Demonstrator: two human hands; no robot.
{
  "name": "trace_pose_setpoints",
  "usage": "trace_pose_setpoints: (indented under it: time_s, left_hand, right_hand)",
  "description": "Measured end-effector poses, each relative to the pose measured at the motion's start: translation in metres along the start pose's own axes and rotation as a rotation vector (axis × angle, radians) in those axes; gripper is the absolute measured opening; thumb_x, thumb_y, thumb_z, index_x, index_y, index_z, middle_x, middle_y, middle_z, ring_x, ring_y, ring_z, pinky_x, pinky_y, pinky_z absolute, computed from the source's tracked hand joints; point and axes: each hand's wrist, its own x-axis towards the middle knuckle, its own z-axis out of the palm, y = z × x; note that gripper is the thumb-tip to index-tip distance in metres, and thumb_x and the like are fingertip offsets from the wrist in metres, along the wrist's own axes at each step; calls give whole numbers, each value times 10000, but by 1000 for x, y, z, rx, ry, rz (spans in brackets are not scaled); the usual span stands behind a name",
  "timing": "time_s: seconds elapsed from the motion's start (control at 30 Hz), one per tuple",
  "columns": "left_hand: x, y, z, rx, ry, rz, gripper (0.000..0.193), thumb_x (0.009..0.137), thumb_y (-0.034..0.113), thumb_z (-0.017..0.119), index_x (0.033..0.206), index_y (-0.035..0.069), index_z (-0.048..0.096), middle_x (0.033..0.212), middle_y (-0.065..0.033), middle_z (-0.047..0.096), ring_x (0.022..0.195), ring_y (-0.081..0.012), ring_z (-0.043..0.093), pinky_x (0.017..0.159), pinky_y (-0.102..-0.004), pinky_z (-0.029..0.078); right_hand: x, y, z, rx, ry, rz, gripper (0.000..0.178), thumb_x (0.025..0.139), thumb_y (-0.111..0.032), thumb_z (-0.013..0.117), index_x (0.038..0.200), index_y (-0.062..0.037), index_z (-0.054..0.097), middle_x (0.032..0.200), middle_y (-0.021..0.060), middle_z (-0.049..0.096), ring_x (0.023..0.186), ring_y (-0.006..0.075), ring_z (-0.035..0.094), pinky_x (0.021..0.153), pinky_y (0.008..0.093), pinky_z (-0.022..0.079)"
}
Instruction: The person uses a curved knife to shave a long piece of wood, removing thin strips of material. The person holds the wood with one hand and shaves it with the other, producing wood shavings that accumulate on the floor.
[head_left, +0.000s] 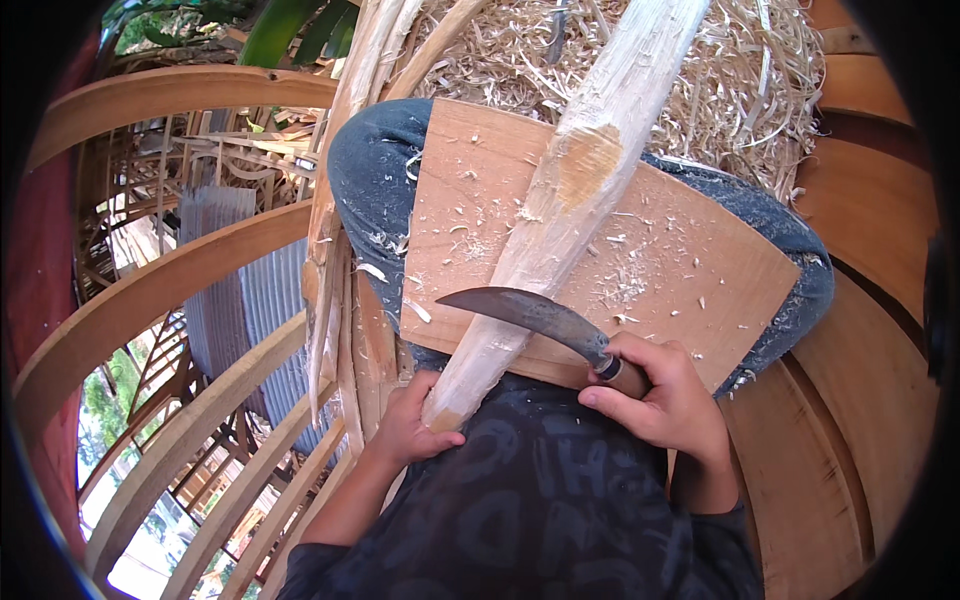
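Observation:
A long, pale, debarked wooden pole (545, 235) slants from my waist up and away to the far right, with a darker shaved patch partway along it. My left hand (412, 418) is closed round its near end. In my right hand (665, 392) is the wooden handle of a curved knife (535, 312). The dark, sickle-like blade points left and lies across the pole, close above or on it; I cannot tell whether it touches. Under the pole, a flat brown board (690, 270) rests over my lap, sprinkled with small shavings.
A thick heap of curled wood shavings (750, 90) lies beyond my knees. Split wood strips (345, 330) stand along my left side. Curved wooden slats (190, 240) form a railing at left, with corrugated sheets (270, 330) below it. Broad planks (860, 350) curve along the right.

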Motion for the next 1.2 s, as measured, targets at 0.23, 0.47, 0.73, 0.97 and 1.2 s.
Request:
trace_pose_setpoints:
  time_s: [0.23, 0.47, 0.73, 0.97, 1.2]
  left_hand:
    - [-3, 18, 1, 114, 47, -30, 773, 656, 615, 736, 1075, 4, 516, 883, -168, 646, 823, -305, 665, 713, -353, 508]
    - [-7, 29, -3, 183, 122, 50, 696, 720, 590, 695, 1053, 2, 527, 811, -168, 640, 735, -318, 665, 636, -344, 513]
    - [-12, 32, 4, 230, 216, 83, 572, 830, 522, 615, 1031, -9, 539, 766, -167, 629, 669, -311, 655, 582, -346, 498]
    - [-20, 28, 2, 196, 236, 86, 567, 828, 503, 628, 1039, -17, 542, 775, -172, 630, 671, -309, 655, 589, -340, 505]
    - [-8, 29, -6, 122, 159, 73, 651, 800, 565, 626, 1054, -27, 538, 816, -161, 640, 728, -267, 666, 634, -326, 506]
  right_hand:
    - [4, -6, -14, -421, 399, -63, 198, 776, -113, 725, 822, 16, 582, 626, 136, 547, 495, 235, 526, 487, 326, 383]
    - [0, -15, -7, -342, 401, -68, 181, 812, -136, 678, 760, 4, 574, 568, 144, 522, 460, 260, 530, 447, 327, 378]
    - [14, -26, 14, -623, 292, -74, 340, 813, -286, 694, 654, -15, 563, 506, 148, 508, 427, 305, 520, 423, 368, 394]
    - [22, -33, -13, -611, 537, 275, 385, 852, -323, 645, 658, -1, 565, 505, 173, 520, 458, 334, 547, 447, 401, 418]
    - [26, -27, 0, -820, 367, -9, 431, 844, -353, 647, 622, 7, 565, 507, 192, 529, 466, 357, 555, 445, 423, 420]
